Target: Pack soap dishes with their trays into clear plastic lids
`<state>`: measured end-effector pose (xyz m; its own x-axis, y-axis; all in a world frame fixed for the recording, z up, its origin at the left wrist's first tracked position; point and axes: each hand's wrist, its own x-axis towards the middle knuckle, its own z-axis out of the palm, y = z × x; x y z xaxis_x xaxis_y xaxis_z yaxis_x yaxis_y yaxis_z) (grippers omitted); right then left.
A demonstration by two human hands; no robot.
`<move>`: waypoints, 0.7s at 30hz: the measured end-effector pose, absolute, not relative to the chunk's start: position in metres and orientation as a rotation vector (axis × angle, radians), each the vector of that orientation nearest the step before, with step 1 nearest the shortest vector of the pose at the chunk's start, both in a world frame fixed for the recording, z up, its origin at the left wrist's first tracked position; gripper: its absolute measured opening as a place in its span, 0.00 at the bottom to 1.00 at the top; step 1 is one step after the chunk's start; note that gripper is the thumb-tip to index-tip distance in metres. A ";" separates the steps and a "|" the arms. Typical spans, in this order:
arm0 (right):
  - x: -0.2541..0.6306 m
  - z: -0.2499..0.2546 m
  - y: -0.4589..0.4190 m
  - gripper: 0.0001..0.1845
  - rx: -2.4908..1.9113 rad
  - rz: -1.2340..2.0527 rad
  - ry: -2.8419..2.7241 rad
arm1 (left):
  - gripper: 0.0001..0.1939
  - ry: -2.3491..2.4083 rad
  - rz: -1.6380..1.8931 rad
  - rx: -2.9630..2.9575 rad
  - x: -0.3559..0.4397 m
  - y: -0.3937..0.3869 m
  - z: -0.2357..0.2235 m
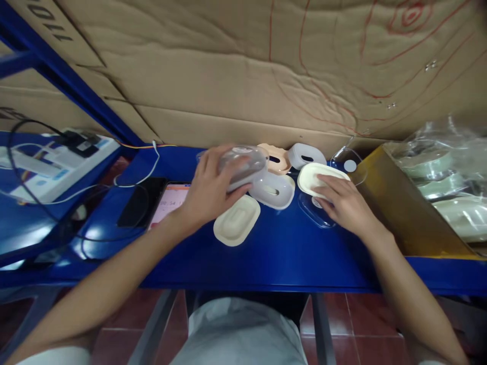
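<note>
My left hand [213, 185] is wrapped around a clear oval plastic cover [245, 161], slightly blurred. Below that hand a cream oval dish [236, 221] lies on the blue table. A pale grey oval dish [279, 190] with a slot sits just right of the cover. My right hand [344, 200] grips the edge of another cream oval dish [308, 175], fingers over its top. Partly beneath it lies a clear cover [314, 213] with a round label. Behind them are a peach scalloped piece [279, 167] and a grey slotted oval piece [306, 154].
Another clear cover [350, 165] stands near the cardboard backing [213, 91]. On the right, a brown box [403, 213] contains plastic-wrapped pale green pieces [462, 213]. A phone [171, 200], a black flat object [137, 205], cables and a white power strip [57, 177] lie left.
</note>
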<state>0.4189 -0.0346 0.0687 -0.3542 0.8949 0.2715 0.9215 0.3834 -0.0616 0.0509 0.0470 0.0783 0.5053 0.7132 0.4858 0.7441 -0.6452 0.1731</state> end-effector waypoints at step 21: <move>0.328 0.040 -0.035 0.24 -1.287 -0.517 -2.474 | 0.37 -1.104 -0.344 -2.908 0.059 -0.002 0.035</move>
